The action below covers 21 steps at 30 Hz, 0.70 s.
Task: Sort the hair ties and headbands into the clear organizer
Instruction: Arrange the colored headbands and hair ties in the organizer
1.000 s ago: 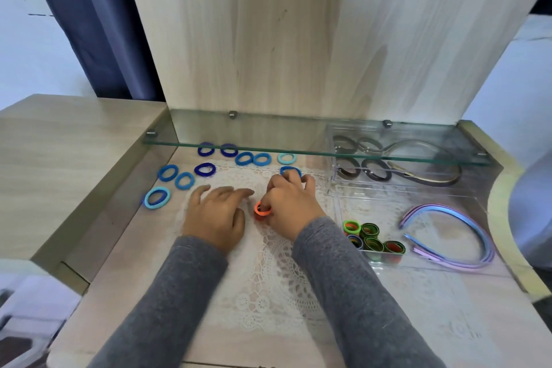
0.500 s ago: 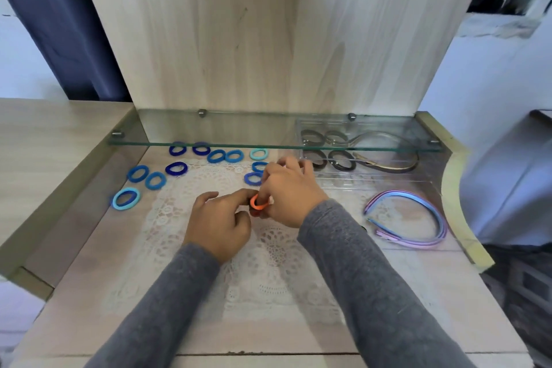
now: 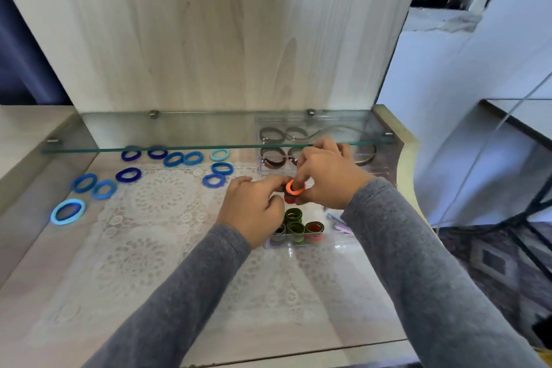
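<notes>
My right hand point(image 3: 330, 178) pinches an orange hair tie point(image 3: 294, 187) above the clear organizer point(image 3: 298, 243). My left hand point(image 3: 254, 207) meets it from the left, fingertips on the same tie and a darker red one just below it. Green and red ties point(image 3: 295, 225) stand packed in the organizer's front compartment. Brown ties point(image 3: 273, 158) and a metallic headband point(image 3: 366, 158) lie in its back compartments under the glass shelf. A pink-purple headband point(image 3: 339, 222) peeks out beneath my right forearm. Several blue hair ties point(image 3: 128, 174) lie loose on the lace mat at the left.
A glass shelf point(image 3: 179, 131) runs low across the back, over the far ties and the organizer's rear. A wooden back panel point(image 3: 209, 39) rises behind it. A raised wooden side surface point(image 3: 18, 134) borders the left; the desk's right edge point(image 3: 406, 164) curves beside the organizer.
Both hands have carried the orange tie to the right, from the middle of the lace mat to above the organizer. The camera has turned right with them.
</notes>
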{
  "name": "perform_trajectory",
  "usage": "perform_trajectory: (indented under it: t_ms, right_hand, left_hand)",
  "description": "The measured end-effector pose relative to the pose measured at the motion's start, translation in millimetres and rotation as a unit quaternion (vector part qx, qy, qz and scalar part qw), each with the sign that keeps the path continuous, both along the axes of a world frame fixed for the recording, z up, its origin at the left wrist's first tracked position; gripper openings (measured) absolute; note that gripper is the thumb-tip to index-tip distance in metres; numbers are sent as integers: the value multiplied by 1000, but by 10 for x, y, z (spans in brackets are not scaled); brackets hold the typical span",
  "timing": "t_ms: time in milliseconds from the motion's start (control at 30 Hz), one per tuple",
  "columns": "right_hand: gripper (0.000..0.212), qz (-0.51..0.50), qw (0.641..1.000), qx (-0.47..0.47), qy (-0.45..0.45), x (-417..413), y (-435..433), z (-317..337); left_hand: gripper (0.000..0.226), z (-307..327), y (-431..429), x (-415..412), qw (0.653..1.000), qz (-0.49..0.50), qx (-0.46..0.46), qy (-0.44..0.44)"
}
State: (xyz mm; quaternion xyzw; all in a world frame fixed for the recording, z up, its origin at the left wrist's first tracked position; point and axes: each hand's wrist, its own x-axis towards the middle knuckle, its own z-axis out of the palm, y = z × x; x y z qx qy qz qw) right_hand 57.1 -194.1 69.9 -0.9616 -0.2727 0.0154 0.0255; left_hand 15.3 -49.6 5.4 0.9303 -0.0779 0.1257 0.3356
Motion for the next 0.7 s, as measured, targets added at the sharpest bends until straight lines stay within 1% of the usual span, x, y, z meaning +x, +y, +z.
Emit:
perform_trajectory:
  t_ms: [133,233,300,433,567,700]
  right_hand:
    - [17,-17,1000,-20,7,15,-160,-34]
    - [18,-21,999,-24,9,27,-228,-112]
    - [20,-27,999,-21,13,36,-262,-173]
    - [20,-35,999,-32,20,45,-284,-248]
    - [12,-42,998,-37,28,83,-264,-322]
    - [14,-44,996,-54,55,117,-221,-366]
  left_hand:
    - [53,-35,-135,72,999,-42,-7,20]
    - [52,-106,-147,138,997,-63,-29,35]
    - [52,-162,-130,171,997,-68,-25,32]
    - [48,-283,-19,189,996,-86,-22,-14]
    - [47,-423,80,178,991,-102,-52,-71]
    - [46,-484,97,168,986,-126,-58,-94]
